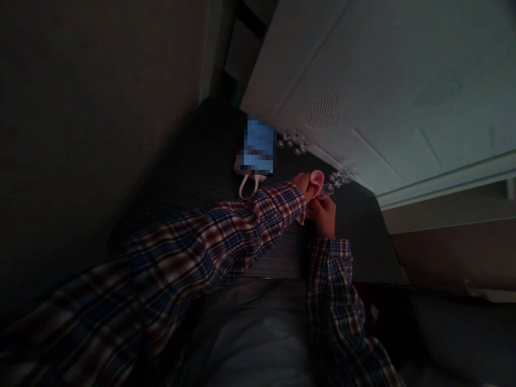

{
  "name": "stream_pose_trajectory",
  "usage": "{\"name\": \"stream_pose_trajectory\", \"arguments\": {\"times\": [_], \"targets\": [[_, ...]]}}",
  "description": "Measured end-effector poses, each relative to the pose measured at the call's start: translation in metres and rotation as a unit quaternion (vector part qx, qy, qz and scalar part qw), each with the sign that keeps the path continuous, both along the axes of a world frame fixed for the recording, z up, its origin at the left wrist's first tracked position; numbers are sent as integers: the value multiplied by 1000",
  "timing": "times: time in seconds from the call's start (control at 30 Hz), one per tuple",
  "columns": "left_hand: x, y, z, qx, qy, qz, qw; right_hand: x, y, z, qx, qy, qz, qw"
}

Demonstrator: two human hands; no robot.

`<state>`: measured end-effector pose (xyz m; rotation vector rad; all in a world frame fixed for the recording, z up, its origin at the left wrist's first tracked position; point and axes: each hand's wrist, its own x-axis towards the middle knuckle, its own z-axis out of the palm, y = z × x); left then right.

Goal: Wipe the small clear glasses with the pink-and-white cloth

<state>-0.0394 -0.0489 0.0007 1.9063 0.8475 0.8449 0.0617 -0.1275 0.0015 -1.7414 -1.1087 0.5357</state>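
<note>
Head view is dim, so many edges sink into shadow. Near the middle of the dark counter, the left hand has its fingers closed on a soft-looking pink thing, whose rounded end sticks out on the right; a further pink bit shows low between the hands, and whether it is the same piece is hard to tell. The right hand touches or nearly touches the left, fingers curled; what they grip, if anything, cannot be made out. A clear round piece lies just beyond them, contact uncertain. Farther right sits a cluster of small clear pieces, with another clear group farther left; their shapes blur together. Left of the hands lies a device with a blocked-out bluish screen, a pale loop at its near end. Plaid sleeves hide both wrists.
</note>
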Motion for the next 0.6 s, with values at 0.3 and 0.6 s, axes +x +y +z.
{"name": "stream_pose_trajectory", "arguments": {"times": [0.3,0.6], "targets": [[-1,-2,1,-1,-18,-7,1000,0,0,1,5,-30,-2,1000],[-1,-4,2,2,-18,11,1000,0,0,1,6,-42,0,999]]}}
